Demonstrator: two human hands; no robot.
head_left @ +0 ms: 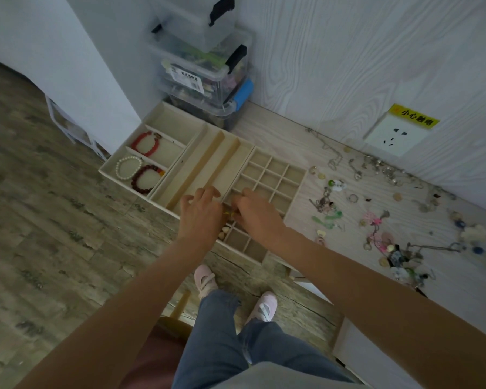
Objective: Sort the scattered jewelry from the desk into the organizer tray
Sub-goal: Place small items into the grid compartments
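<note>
both hands meet over the near grid cells of the organizer tray [180, 141], left hand [199, 214] and right hand [257, 213] pinching a small yellow piece [227, 213], while scattered jewelry [376, 220] lies on the table [278, 130].

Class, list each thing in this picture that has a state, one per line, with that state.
organizer tray: open, most small cells empty
red bracelet: in a tray compartment
pearl bracelet: in a tray compartment
storage boxes: stacked, lids latched
scattered jewelry: unsorted on the desk
left hand: over tray
right hand: over tray

Both hands [225, 213] over organizer tray [267, 175]
</note>
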